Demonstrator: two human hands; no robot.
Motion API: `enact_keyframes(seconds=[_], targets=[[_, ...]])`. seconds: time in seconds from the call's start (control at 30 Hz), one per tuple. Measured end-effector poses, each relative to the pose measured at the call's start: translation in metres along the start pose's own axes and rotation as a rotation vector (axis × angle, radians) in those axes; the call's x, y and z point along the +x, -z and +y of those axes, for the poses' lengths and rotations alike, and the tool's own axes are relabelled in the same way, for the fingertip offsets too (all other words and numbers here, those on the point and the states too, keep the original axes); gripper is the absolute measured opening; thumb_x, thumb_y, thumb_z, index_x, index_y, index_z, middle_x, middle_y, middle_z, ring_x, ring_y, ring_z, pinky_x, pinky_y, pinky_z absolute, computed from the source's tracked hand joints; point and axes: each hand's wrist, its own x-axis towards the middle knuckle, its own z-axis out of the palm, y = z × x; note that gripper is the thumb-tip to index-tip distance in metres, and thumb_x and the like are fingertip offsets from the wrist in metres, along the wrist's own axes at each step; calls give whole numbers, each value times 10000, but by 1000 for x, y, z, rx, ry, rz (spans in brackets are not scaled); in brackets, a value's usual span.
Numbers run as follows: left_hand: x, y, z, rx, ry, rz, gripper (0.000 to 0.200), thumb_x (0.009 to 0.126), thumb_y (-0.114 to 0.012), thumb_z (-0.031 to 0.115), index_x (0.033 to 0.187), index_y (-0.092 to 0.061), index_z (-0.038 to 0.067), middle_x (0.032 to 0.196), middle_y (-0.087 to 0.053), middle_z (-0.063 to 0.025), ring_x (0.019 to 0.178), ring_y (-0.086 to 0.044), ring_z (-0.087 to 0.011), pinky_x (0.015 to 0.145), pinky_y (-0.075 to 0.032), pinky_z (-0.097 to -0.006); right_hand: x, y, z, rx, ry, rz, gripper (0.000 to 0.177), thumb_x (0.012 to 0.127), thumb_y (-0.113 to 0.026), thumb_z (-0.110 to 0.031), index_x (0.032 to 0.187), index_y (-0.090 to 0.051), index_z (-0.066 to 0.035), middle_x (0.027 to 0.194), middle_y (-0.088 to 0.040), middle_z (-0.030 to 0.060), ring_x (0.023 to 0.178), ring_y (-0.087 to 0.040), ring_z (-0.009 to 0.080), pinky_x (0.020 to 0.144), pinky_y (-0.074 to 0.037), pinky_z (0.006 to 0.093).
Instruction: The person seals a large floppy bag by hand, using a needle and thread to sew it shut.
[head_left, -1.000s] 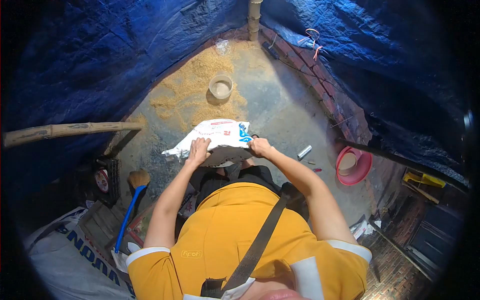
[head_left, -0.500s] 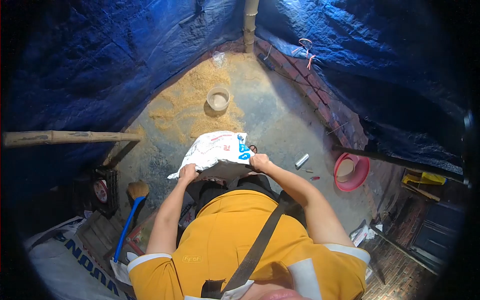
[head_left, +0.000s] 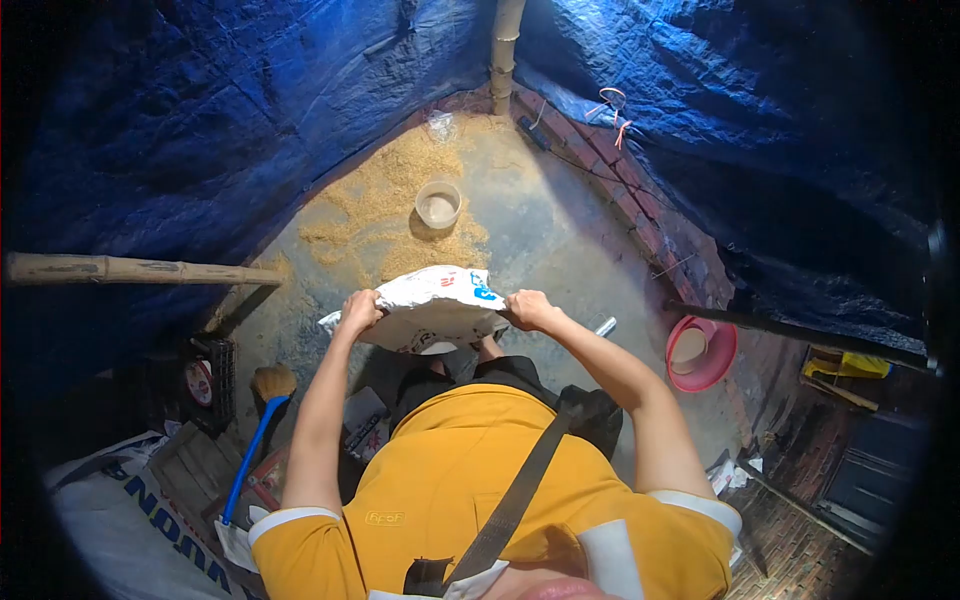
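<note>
My left fingers [head_left: 372, 303] and right fingers [head_left: 515, 303] are curled closed on opposite sides of a floppy white sack with red and blue print [head_left: 440, 286], stretched between them in front of my legs, above the grey concrete floor [head_left: 570, 250]. It looks light, soft and slightly slick, unlikely to break; bunching its edge at both sides seems the surest hold. Beyond it, a round, clear plastic tub [head_left: 437, 189] stands amid scattered golden, husk-like bits [head_left: 400, 165].
</note>
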Motion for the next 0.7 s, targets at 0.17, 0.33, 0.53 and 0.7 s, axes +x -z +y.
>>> enact_keyframes(seconds=[0.17,0.33,0.53,0.7], targets=[[-1,-65,-6,36,144,-87,421,587,-643,138,971,-491,60,908,-550,-196,907,-516,-329,785,-407,-399,30,-62,7,-106,-269,-98,282,778,-427,-257,1003,-462,-91,947,-527,161,908,-509,301,719,-397,425],[-48,-27,10,307,25,242,628,551,-700,206,1093,-412,76,996,-473,-133,1020,-404,-280,909,-241,-473,12,-38,-23,-163,-12,303,379,695,-557,-266,1014,-440,-99,903,-490,135,894,-467,275,731,-351,415],[-44,-71,-24,169,196,100,490,592,-679,249,977,-467,33,899,-551,-175,898,-513,-303,844,-343,-427,20,-61,-19,-165,-103,173,215,778,-399,-169,896,-538,-56,770,-584,136,735,-575,266,654,-417,375],[-40,-70,-21,23,182,34,316,630,-627,255,885,-574,75,855,-580,-175,836,-552,-317,709,-436,-400,15,-72,-1,-54,-39,-52,157,716,-448,-148,702,-566,-46,718,-601,166,681,-602,277,573,-473,366]])
